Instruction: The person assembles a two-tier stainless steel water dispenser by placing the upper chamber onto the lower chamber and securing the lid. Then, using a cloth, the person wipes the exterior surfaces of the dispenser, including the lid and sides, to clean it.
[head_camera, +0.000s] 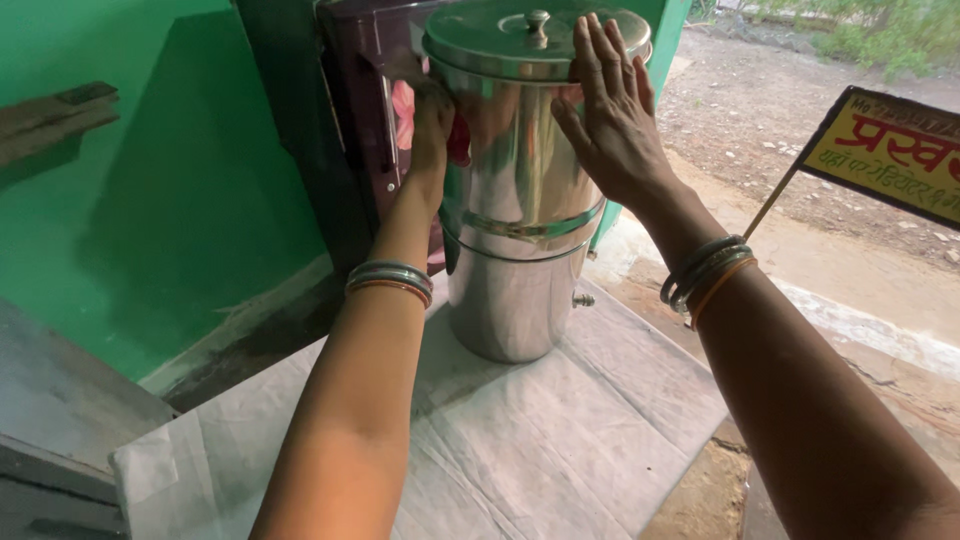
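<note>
Right hand (610, 115) flat against upper side of the steel water container (520, 200), fingers spread, tips reaching the lid (535, 38) rim. Left hand (432, 115) pressed on the opposite side near the top, fingers mostly hidden behind the body; palms bracing, not wrapped round anything. Bangles on both wrists. Container upright on a white cloth (560, 440) over a slab, lid seated, knob centred, small tap (583, 299) low on the right side. Dark purple cabinet (355, 100) just behind, touching or nearly so; cannot tell which. Green wall (180, 200) left, dirt ground and a yellow sign (890, 150) right. Risks, as a judgement: polished steel under flat palms likely slippery; two-tier body could separate at the middle seam if lifted by the top; cloth could slide and tip it toward the slab's open right edge; lid loose if tilted.
</note>
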